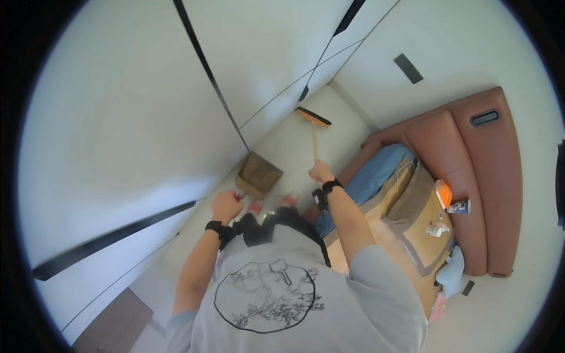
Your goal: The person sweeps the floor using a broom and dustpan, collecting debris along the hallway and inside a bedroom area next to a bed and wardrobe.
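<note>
My left hand is closed round the handle of a brown dustpan, which is beside the white cabinet front. A broom with a pale stick reaches away from my right hand, whose fingers are wrapped round the stick. The broom's orange and black head rests on the floor near the far corner, apart from the dustpan. Dark bands circle both wrists.
Tall white cabinets with dark handle strips line the left. At right stands a bed with a brown headboard, a folded blue and tan blanket, an orange packet and white bottles. My feet are close to the dustpan.
</note>
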Demonstrator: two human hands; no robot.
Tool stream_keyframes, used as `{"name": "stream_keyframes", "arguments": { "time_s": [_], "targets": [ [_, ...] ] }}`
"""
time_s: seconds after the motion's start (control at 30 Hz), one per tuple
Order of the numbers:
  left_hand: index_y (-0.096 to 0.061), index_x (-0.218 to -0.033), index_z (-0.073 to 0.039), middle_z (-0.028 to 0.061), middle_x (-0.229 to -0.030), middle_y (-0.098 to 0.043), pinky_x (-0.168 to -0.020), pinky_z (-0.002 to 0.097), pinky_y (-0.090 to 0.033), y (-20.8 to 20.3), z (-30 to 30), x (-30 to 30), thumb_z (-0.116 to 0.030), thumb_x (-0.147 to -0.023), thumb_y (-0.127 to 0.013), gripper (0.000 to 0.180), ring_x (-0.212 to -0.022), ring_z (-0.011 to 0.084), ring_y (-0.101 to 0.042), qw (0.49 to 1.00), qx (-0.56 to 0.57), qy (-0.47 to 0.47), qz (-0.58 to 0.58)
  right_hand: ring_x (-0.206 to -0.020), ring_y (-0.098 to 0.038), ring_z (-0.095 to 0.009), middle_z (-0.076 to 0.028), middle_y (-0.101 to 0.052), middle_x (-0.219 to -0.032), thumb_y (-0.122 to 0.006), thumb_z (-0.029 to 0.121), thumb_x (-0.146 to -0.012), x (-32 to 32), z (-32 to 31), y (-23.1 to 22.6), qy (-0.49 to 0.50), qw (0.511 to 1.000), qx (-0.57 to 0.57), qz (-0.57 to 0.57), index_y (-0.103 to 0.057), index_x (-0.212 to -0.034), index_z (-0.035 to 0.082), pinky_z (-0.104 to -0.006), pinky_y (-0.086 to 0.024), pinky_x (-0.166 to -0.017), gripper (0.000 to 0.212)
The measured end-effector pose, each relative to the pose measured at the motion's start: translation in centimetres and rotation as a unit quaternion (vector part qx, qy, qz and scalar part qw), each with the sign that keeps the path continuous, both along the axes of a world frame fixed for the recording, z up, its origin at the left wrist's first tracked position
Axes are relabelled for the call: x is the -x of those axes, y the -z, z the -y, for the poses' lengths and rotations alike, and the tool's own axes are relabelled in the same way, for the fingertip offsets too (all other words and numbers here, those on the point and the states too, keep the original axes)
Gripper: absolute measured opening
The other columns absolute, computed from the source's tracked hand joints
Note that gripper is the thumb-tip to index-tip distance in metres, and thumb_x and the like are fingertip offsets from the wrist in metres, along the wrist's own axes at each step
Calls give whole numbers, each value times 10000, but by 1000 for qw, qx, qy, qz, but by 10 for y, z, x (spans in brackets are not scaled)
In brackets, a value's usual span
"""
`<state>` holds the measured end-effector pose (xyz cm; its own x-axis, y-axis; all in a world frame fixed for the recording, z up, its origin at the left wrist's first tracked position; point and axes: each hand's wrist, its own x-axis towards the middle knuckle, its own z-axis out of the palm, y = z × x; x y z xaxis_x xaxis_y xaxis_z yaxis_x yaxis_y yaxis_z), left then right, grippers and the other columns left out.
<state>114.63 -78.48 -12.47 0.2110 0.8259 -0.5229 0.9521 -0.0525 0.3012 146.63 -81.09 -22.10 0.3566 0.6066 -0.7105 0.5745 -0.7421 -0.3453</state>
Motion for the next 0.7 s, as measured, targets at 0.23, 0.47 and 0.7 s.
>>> {"name": "stream_keyframes", "arguments": {
  "time_s": [0.23,0.47,0.7],
  "targets": [
    [-612,-717,-97,119,-733,-604,-639,391,-448,-16,-14,-8,-214,-612,-585,160,-746,290,-573,999,23,16,23,-727,-560,-389,-276,-558,-739,-468,56,-682,31,107,2,-102,993,-13,60,-301,-1157,-23,-437,-463,-590,510],
    [-627,-775,-70,160,-785,-603,-657,392,-456,-2,-11,1,-199,-613,-560,218,-760,307,-577,995,10,92,40,-716,-558,-395,-271,-556,-786,-481,21,-665,68,180,-71,-228,969,81,47,-239,-1274,68,-428,-453,-611,657],
    [-620,-798,-48,178,-801,-599,-673,392,-456,8,-14,10,-172,-626,-526,233,-776,317,-576,995,7,82,59,-521,-488,-136,-100,-579,-718,-595,103,-681,67,198,-149,149,975,50,-156,-421,-1193,46,-265,-399,-449,544]
  ]
}}
